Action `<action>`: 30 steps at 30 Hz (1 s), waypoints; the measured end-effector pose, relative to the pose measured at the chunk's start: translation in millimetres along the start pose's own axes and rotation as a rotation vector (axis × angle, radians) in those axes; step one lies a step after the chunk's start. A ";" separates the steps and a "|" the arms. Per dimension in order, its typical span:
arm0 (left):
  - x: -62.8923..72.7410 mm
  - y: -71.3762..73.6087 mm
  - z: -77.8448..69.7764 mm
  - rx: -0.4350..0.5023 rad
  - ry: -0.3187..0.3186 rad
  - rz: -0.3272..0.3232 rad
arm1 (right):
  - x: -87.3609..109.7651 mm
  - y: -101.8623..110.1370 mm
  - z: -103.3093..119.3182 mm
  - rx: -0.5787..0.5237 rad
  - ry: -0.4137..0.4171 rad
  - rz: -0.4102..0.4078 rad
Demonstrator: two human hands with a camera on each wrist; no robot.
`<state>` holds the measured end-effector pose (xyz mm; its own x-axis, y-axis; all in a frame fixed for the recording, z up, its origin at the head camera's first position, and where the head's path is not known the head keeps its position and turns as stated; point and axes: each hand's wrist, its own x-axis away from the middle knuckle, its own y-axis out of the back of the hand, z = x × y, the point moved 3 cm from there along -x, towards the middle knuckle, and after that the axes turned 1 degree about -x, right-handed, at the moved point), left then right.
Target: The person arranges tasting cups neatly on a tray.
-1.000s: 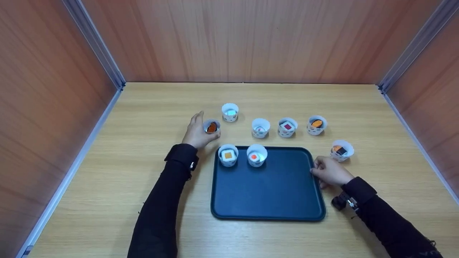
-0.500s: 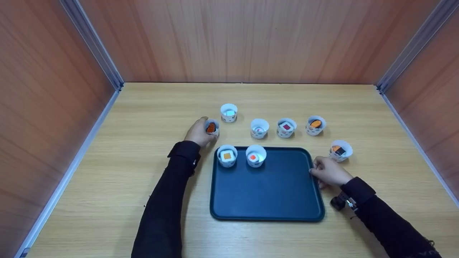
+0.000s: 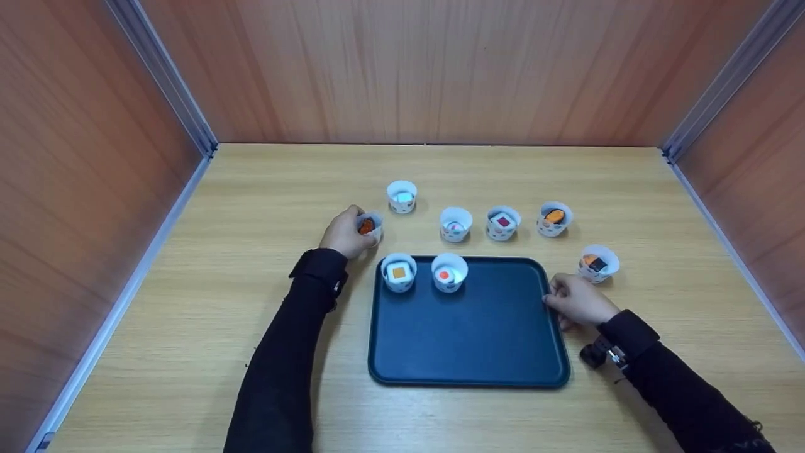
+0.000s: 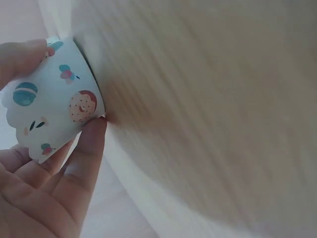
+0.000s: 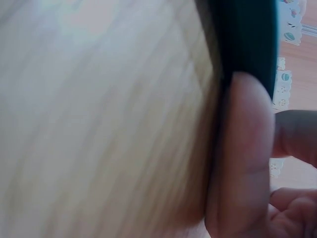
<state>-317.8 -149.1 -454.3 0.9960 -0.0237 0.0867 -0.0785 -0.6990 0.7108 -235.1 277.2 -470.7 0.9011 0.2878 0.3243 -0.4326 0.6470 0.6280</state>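
Note:
My left hand (image 3: pixel 344 234) grips a small patterned paper cup (image 3: pixel 376 234) with a reddish-brown piece (image 3: pixel 366 226) inside. In the left wrist view, thumb and fingers hold the cup (image 4: pixel 54 94) from opposite sides, its base close to the tabletop. My right hand (image 3: pixel 580 301) pinches the right edge of a dark green tray (image 3: pixel 468 340); in the right wrist view its thumb (image 5: pixel 247 134) lies along the tray's outer side (image 5: pixel 250 39). At the tray's back left stand two cups, one with a yellow-centred white block (image 3: pixel 399 273), the other with a red-dotted piece (image 3: pixel 445 275).
Behind the tray stand a cup with a pale turquoise piece (image 3: pixel 403 198), a cup with a light piece (image 3: pixel 455 228), one with a dark-red-marked block (image 3: pixel 502 222) and one with an orange piece (image 3: pixel 554 217). An orange-and-black-filled cup (image 3: pixel 597 264) stands right. Wooden panels (image 3: pixel 427 75) enclose the table.
My left hand closed its fingers round the cup with the reddish-brown piece, then drew it slightly to the left. My right hand stayed at the tray's edge.

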 end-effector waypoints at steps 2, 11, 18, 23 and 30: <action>3.6 1.9 1.8 0.003 0.000 0.002 | 0.2 0.5 0.3 0.006 -0.002 -0.001; 24.9 10.0 -1.3 -0.009 -0.045 -0.008 | 1.5 1.8 1.8 0.016 0.026 -0.005; 47.5 11.5 -25.5 -0.024 -0.105 -0.030 | 1.4 1.8 1.5 0.023 0.017 -0.004; 63.8 7.0 -50.3 -0.032 -0.180 -0.033 | 1.0 1.1 0.6 0.016 -0.008 0.006; 84.8 -10.2 -86.3 -0.049 -0.311 -0.005 | 1.0 0.3 1.1 0.002 -0.006 0.011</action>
<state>-236.4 -82.3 -394.0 0.9613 -0.2433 -0.1289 -0.0684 -0.6646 0.7441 -234.4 276.9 -469.4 0.8959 0.2907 0.3360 -0.4430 0.6420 0.6258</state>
